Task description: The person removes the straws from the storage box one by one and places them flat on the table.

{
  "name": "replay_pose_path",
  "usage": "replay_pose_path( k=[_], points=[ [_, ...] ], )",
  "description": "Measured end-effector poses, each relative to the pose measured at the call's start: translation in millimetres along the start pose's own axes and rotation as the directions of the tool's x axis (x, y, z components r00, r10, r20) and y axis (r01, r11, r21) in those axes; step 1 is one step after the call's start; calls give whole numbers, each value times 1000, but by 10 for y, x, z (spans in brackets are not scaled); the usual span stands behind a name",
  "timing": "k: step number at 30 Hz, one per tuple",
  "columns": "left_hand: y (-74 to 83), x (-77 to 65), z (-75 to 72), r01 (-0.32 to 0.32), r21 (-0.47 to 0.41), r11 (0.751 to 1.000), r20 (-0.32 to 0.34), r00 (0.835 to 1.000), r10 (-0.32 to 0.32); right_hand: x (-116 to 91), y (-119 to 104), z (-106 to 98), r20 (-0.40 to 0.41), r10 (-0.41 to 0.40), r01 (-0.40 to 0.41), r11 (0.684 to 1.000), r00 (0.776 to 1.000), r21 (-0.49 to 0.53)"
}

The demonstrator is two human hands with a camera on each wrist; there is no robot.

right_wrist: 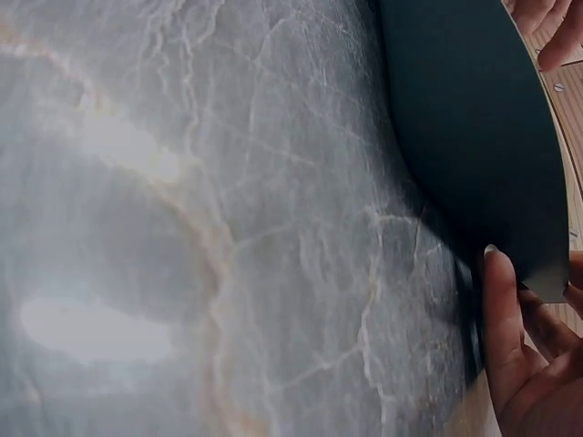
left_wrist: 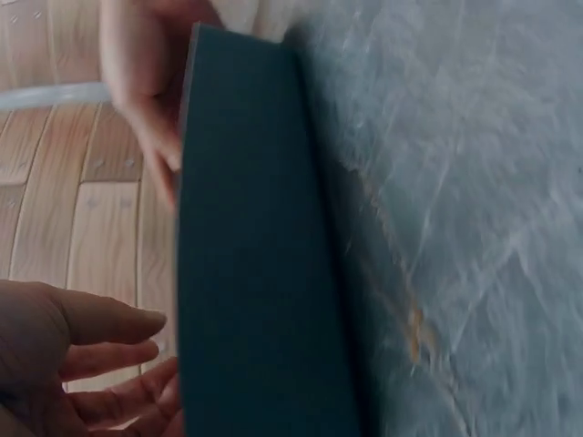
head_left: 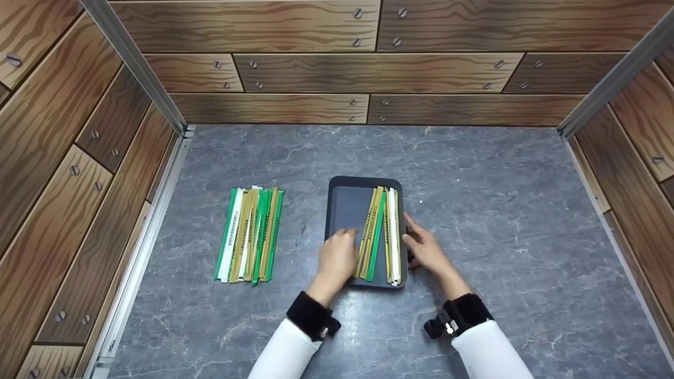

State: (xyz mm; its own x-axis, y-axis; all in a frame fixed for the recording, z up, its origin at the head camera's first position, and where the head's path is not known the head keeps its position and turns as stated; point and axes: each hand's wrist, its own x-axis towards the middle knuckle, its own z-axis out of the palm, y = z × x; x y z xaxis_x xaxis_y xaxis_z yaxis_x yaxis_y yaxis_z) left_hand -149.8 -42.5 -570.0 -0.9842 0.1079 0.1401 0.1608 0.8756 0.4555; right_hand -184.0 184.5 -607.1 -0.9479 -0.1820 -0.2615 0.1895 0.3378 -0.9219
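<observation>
In the head view, a dark grey tray (head_left: 347,208) stands on the table with several long, slim printed strips (head_left: 376,237) in green, white and gold lying lengthwise in its right half. My left hand (head_left: 338,258) is over the tray's left part, beside the strips. The left wrist view shows that hand's thumb and fingers (left_wrist: 109,323) apart and loosely bent at the tray wall, with nothing between them. At the tray's right side, my right hand (head_left: 429,252) holds the edge. One of its fingers (right_wrist: 501,314) lies against the outer wall near the table in the right wrist view.
A second bundle of similar green, white and gold strips (head_left: 247,234) lies on the grey marbled table (head_left: 489,179), left of the tray. Wood-patterned panels (head_left: 305,73) enclose the table at the back and both sides. Black bands with small cameras sit on both wrists.
</observation>
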Motion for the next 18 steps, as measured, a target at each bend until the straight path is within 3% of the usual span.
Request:
replay_pose_path(
  k=[8, 11, 18],
  points=[
    [38, 61, 193, 53, 49, 997, 143, 988, -59, 2, 14, 7, -4, 6, -6, 1000, 1000, -3],
    [24, 53, 245, 56, 44, 997, 152, 986, -62, 1, 11, 11, 2, 4, -4, 1000, 1000, -8],
    [2, 43, 293, 39, 39, 998, 99, 994, -43, 9, 11, 8, -3, 15, -15, 1000, 1000, -21]
  ],
)
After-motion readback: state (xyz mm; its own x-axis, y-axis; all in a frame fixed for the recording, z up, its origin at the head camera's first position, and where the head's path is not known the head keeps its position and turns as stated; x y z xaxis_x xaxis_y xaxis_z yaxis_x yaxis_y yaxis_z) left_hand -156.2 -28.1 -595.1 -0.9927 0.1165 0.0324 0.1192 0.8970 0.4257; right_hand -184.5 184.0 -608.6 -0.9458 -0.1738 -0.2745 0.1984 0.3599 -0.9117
